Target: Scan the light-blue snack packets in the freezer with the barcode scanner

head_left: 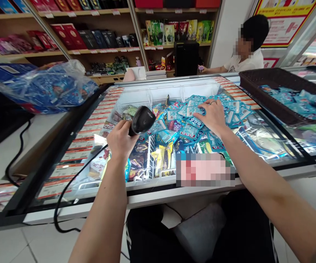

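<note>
My left hand (pixel 121 138) is closed around the handle of a black barcode scanner (pixel 143 119), its head tilted to the right over the freezer. A black cable runs from the scanner down to the left. My right hand (pixel 213 115) is among many small light-blue packets (pixel 191 130) spread on the freezer's glass top. Its thumb and fingers close on the edge of one blue packet (pixel 193 109) with a printed label. Part of that packet is hidden under the fingers. A blurred-out pinkish object (pixel 204 170) lies at the front edge, below my right hand.
The chest freezer (pixel 174 193) holds wrapped ice creams in wire baskets. A dark woven basket (pixel 281 106) at right contains more blue packets. At left lies a clear plastic bag (pixel 53 86) of blue packs. A person (pixel 248 51) is behind the freezer, near stocked shelves (pixel 105 12).
</note>
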`<state>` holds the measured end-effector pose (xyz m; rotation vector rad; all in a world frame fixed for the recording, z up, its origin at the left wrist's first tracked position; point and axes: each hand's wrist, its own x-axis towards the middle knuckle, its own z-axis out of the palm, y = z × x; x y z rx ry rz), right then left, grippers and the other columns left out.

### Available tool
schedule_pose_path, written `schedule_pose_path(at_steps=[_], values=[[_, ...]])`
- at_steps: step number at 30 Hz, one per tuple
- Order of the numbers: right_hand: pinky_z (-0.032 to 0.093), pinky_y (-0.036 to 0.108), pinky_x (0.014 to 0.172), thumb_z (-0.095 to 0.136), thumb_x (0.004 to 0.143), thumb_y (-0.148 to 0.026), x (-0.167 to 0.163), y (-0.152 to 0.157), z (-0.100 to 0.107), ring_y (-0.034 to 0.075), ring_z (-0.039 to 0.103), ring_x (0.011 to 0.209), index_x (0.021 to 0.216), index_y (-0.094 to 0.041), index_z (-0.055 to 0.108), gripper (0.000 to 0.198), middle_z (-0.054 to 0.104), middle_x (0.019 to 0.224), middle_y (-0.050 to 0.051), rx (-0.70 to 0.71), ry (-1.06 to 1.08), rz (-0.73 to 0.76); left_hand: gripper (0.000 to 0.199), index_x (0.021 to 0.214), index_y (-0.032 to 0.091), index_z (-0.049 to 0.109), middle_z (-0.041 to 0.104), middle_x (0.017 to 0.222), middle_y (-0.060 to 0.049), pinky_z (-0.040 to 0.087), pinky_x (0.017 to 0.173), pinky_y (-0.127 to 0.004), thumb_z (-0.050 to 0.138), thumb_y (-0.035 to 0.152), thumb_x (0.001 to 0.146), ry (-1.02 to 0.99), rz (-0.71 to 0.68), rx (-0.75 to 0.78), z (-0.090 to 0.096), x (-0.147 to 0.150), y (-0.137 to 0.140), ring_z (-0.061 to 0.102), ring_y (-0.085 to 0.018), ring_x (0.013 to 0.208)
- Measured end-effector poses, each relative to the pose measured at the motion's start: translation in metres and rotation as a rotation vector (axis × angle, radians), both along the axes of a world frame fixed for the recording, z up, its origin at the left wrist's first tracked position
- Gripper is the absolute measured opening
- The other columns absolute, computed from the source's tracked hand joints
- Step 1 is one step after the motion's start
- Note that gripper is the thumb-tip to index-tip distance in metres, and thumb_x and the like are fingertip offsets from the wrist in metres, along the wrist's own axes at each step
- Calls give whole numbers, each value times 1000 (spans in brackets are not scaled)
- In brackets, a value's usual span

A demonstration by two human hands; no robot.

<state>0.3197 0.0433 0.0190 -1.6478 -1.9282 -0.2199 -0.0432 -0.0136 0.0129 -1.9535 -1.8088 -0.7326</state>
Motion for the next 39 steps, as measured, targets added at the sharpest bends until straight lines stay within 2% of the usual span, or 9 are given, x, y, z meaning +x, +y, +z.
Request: schedule_pose_path(at_steps=[4, 7, 15, 18, 22, 25, 28, 32, 39], values=[[40, 54, 101, 64, 92, -44, -8, -4, 4, 38, 49, 118, 114, -17, 76, 36, 64, 124, 16, 69, 1, 42, 26, 102, 24, 69, 70, 99, -6, 31, 61, -31, 64, 39, 81, 30, 27, -18, 13, -9, -3, 64, -23, 90], [40, 52, 100, 59, 95, -40, -22, -6, 7, 35, 52, 115, 112, -19, 76, 32, 67, 120, 13, 72, 20, 149, 28, 106, 24, 69, 70, 103, -6, 33, 64, -32, 63, 37, 82, 62, -4, -15, 14, -17, -5, 65, -24, 92], [41, 47, 97, 56, 99, -34, -75, -5, 15, 30, 59, 108, 110, -20, 77, 27, 72, 111, 10, -172, -145, 460, 26, 102, 22, 69, 71, 102, -7, 36, 67, -32, 61, 38, 84, 19, -3, -24, -9, -34, -8, 66, -24, 94], [41, 46, 98, 55, 100, -47, -96, -3, 14, 32, 59, 112, 114, -18, 74, 38, 71, 113, 13, -238, -231, 493, 23, 99, 22, 69, 71, 100, -7, 34, 65, -32, 60, 37, 83, 27, 20, -17, -9, -36, -6, 66, -24, 93], [40, 52, 102, 41, 92, -79, -120, 2, 10, 38, 55, 119, 114, -13, 71, 76, 67, 117, 20, -301, -270, 448, 25, 101, 22, 70, 72, 99, -7, 34, 65, -32, 61, 35, 83, 18, 27, -15, -8, -36, -6, 66, -25, 93], [38, 54, 105, 49, 82, -87, -130, 5, 7, 40, 51, 125, 125, -14, 67, 86, 63, 125, 22, -330, -274, 417, 29, 107, 23, 71, 73, 99, -6, 36, 66, -32, 60, 36, 84, 33, 7, 8, -10, -37, -6, 67, -25, 93], [38, 52, 107, 71, 71, -80, -133, 7, 6, 40, 49, 130, 132, -15, 62, 90, 60, 130, 21, -355, -262, 400, 31, 111, 24, 71, 73, 99, -6, 36, 66, -32, 59, 37, 85, 52, -7, 21, -12, -37, -6, 67, -25, 94], [41, 52, 106, 85, 63, -66, -130, 2, 10, 41, 51, 129, 130, -10, 58, 91, 60, 130, 22, -394, -191, 364, 32, 112, 24, 71, 72, 98, -7, 37, 66, -32, 59, 38, 85, 53, -12, 19, -12, -38, -6, 68, -25, 93], [53, 42, 94, 85, 71, -23, -107, -10, 15, 32, 64, 114, 147, -17, 39, 89, 65, 127, 17, -508, 180, 460, 31, 111, 24, 70, 71, 98, -7, 37, 66, -32, 58, 37, 86, 51, -41, 7, -12, -35, -6, 68, -25, 93]])
